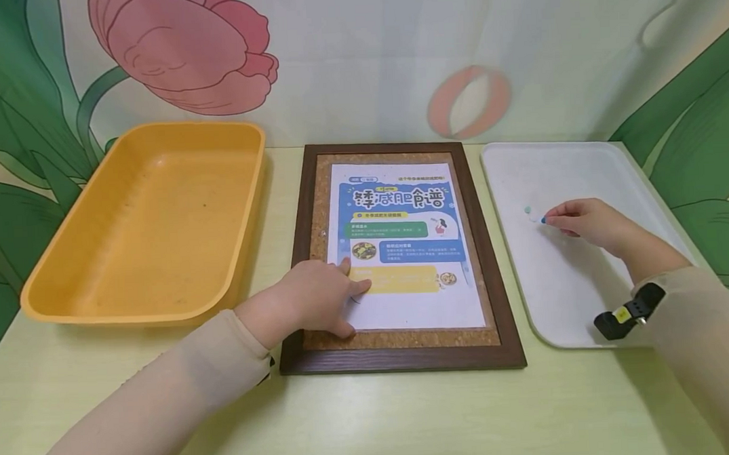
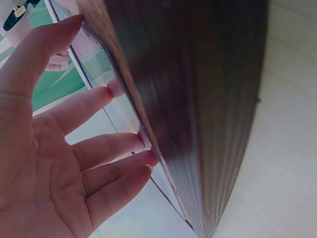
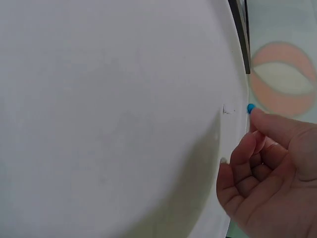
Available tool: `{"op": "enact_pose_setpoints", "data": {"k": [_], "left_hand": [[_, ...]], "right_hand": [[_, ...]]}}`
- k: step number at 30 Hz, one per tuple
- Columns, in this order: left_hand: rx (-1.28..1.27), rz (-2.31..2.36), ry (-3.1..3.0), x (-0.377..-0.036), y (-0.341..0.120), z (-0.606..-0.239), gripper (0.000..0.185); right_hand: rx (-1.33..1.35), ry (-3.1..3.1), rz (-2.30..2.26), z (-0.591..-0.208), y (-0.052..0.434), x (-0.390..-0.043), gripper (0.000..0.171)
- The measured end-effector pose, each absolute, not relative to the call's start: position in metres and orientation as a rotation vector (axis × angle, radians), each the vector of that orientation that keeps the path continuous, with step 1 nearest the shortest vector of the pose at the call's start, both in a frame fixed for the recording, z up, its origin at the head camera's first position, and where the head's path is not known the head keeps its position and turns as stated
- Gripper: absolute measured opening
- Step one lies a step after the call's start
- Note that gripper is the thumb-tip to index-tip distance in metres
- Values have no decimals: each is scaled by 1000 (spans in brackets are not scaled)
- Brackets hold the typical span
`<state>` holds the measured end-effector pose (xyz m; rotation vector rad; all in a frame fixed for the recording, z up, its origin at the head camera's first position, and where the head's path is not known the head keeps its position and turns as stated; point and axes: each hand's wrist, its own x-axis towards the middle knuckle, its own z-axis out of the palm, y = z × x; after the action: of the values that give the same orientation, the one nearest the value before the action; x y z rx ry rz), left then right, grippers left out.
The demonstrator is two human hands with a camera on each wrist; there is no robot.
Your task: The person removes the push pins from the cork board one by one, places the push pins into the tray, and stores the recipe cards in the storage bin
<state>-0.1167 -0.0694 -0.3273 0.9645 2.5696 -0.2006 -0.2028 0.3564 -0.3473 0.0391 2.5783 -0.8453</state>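
A brown-framed cork board [image 1: 403, 358] lies on the table, with a printed paper sheet [image 1: 417, 313] on its cork. My left hand [image 1: 318, 294] rests on the lower left of the sheet and board, fingers spread and fairly straight. In the left wrist view, the fingertips [image 2: 115, 88] of that left hand [image 2: 74, 134] touch the sheet's surface beside the dark frame [image 2: 188, 99]. Over the white tray [image 1: 563, 293], my right hand [image 1: 587, 221] pinches a small blue push pin [image 1: 544, 220] between thumb and finger; its round blue head [image 3: 250, 107] shows in the right wrist view.
A small pale green piece [image 1: 527, 209] lies on the tray near the right fingertips, too small to make out. To the left of the board stands a deep yellow bin [image 1: 174, 215]. Behind the table hangs a flower-patterned curtain [image 1: 357, 65].
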Motion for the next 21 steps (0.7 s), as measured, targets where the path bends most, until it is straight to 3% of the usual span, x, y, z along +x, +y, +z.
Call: {"op": "enact_pose_setpoints", "data": {"k": [21], "left_hand": [[968,-219,2581,-116,-70,-327,74]], "right_hand": [[64,2598,-758,-357,357,-213,41]]}}
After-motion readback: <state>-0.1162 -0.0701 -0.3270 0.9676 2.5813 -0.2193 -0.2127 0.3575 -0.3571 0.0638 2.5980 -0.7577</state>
